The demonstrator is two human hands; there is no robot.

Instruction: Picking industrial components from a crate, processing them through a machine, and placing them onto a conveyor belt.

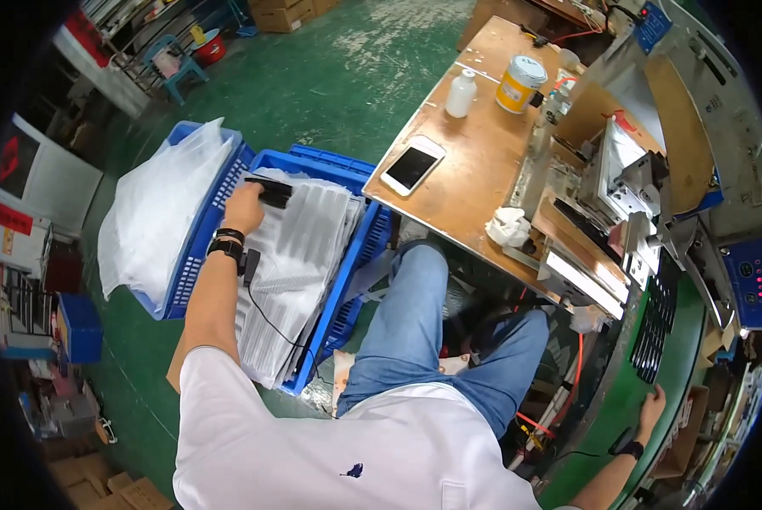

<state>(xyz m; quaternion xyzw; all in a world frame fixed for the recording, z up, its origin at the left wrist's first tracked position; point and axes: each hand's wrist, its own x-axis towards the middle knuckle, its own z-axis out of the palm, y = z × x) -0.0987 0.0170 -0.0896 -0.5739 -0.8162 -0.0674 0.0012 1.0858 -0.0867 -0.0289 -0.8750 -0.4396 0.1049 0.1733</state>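
Observation:
My left hand (245,209) is closed on a dark, flat strip-like piece (272,192), above the far end of a blue crate (317,327). Beneath it in that crate lie stacked white packing sheets (292,272) with grey bands showing through. Over at the right, my right hand (651,410) rests on a green work surface (602,425) with its fingers stretched out. Its fingertips are at the near end of a row of black strips (657,323). I see nothing held in that hand. Both wrists wear dark bands, and a thin cable hangs from the left one.
A second blue crate (177,289) bulges with white plastic sheeting (156,208). On the wooden table (432,200) are a phone (412,166), a white bottle (461,93), a yellow-and-white can (519,85) and crumpled tissue (508,228). A metal fixture (593,255) and a blue control box (748,285) stand right.

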